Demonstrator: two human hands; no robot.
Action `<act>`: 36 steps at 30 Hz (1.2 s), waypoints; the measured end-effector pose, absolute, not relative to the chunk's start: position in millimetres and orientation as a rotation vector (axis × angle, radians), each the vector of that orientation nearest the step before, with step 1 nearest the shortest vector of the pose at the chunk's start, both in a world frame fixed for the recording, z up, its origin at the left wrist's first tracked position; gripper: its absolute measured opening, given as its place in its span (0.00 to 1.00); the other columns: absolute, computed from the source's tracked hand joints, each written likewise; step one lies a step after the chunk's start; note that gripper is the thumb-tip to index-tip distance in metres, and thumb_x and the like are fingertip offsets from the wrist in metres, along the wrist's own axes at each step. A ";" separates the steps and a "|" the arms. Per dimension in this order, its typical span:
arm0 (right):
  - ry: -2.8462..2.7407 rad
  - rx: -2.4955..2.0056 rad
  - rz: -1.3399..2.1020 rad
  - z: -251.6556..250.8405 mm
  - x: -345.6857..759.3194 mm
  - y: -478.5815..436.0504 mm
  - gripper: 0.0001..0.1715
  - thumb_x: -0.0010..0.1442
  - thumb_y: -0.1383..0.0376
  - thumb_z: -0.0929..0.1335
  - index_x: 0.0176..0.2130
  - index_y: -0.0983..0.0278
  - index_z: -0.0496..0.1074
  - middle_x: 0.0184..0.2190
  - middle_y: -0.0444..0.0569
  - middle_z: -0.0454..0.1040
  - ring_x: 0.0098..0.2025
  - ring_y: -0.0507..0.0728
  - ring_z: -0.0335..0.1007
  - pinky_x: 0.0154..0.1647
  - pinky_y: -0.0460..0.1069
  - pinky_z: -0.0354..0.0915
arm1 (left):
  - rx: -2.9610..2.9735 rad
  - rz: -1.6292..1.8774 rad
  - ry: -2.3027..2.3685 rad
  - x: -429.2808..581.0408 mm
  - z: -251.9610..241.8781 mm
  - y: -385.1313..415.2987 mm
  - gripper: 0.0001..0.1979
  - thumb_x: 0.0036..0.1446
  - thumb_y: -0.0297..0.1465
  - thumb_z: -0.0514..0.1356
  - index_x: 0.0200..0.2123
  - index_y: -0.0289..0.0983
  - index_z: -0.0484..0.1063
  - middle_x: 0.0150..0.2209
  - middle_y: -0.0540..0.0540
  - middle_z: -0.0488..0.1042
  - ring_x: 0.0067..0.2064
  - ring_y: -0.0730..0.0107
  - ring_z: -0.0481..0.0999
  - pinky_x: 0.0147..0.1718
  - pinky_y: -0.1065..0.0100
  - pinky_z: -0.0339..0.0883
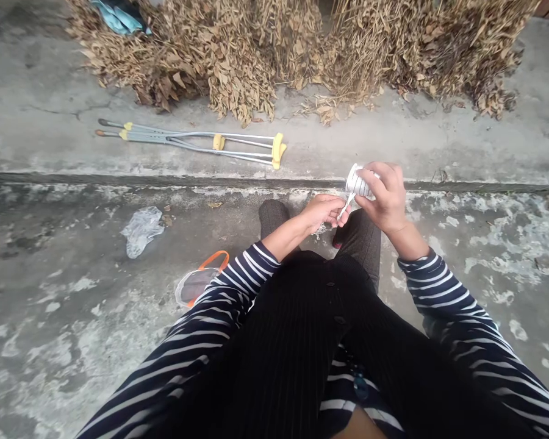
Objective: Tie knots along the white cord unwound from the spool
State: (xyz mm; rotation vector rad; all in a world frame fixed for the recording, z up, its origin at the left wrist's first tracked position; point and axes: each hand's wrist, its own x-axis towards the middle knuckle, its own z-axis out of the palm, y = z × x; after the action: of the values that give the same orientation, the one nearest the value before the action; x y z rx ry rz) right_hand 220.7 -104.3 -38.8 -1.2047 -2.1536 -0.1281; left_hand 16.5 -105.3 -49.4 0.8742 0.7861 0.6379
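Observation:
I sit on a concrete floor with my legs in dark trousers stretched out ahead. My right hand (pixel 387 198) is closed round a small white ribbed roll (pixel 357 182), held tilted above my right knee. A thin white strip (pixel 346 206) hangs from the roll down to my left hand (pixel 322 212), whose fingers pinch its lower end. Both hands are close together over my knees. Striped dark sleeves cover both forearms.
A pair of metal crutches with yellow pads (pixel 196 141) lies on the ledge beyond a step. Heaps of dry brown leafy branches (pixel 297 52) line the far side. A crumpled clear plastic bag (pixel 141 229) and an orange-rimmed clear object (pixel 201 279) lie at my left.

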 end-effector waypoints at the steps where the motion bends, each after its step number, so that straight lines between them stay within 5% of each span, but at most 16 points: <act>1: -2.151 -1.213 -0.130 -39.2 221.8 -104.3 0.27 0.71 0.49 0.63 0.63 0.54 0.70 0.58 0.57 0.72 0.59 0.71 0.66 0.58 0.72 0.68 | 0.871 0.652 0.776 16.1 -50.5 -106.3 0.12 0.63 0.35 0.62 0.33 0.31 0.76 0.23 0.46 0.76 0.21 0.76 0.73 0.20 0.75 0.62; 5: -2.178 -1.226 -0.102 -38.8 224.6 -105.2 0.26 0.71 0.51 0.63 0.63 0.54 0.70 0.57 0.57 0.71 0.60 0.71 0.65 0.58 0.71 0.68 | 0.928 0.724 0.732 18.2 -52.6 -108.8 0.16 0.62 0.42 0.66 0.40 0.33 0.77 0.21 0.50 0.74 0.19 0.78 0.71 0.21 0.75 0.62; 10: -2.200 -1.211 -0.197 -36.8 221.9 -107.7 0.24 0.71 0.50 0.64 0.61 0.55 0.71 0.56 0.57 0.72 0.57 0.69 0.67 0.55 0.68 0.72 | 0.942 0.753 0.829 27.4 -56.4 -107.5 0.16 0.63 0.40 0.67 0.33 0.32 0.76 0.17 0.52 0.71 0.16 0.79 0.67 0.19 0.76 0.61; 14: -2.231 -1.133 -0.238 -38.5 219.4 -110.0 0.23 0.71 0.53 0.64 0.62 0.55 0.70 0.55 0.56 0.73 0.56 0.68 0.67 0.54 0.67 0.73 | 0.901 0.731 0.873 30.8 -52.9 -105.7 0.14 0.67 0.32 0.61 0.29 0.31 0.75 0.23 0.47 0.76 0.22 0.77 0.75 0.22 0.76 0.66; 20: -2.256 -1.160 -0.179 -41.2 218.2 -110.3 0.21 0.71 0.57 0.65 0.61 0.54 0.70 0.57 0.55 0.72 0.58 0.67 0.66 0.56 0.67 0.72 | 1.131 0.655 1.011 33.5 -50.6 -97.9 0.14 0.62 0.21 0.57 0.23 0.30 0.74 0.23 0.47 0.75 0.23 0.80 0.73 0.21 0.78 0.63; 36: -2.170 -1.253 -0.175 -42.6 216.8 -104.2 0.24 0.69 0.55 0.65 0.60 0.58 0.71 0.57 0.59 0.71 0.57 0.69 0.66 0.55 0.68 0.70 | 1.366 0.518 1.251 38.5 -95.9 -73.9 0.11 0.57 0.28 0.60 0.24 0.33 0.77 0.27 0.46 0.79 0.28 0.75 0.76 0.22 0.77 0.66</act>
State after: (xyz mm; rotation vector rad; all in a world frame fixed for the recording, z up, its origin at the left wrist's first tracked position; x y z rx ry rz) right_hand 216.8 -104.2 -42.6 -1.2529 -2.1703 -0.1754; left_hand 38.5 -73.9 -95.9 1.3663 1.2508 0.5176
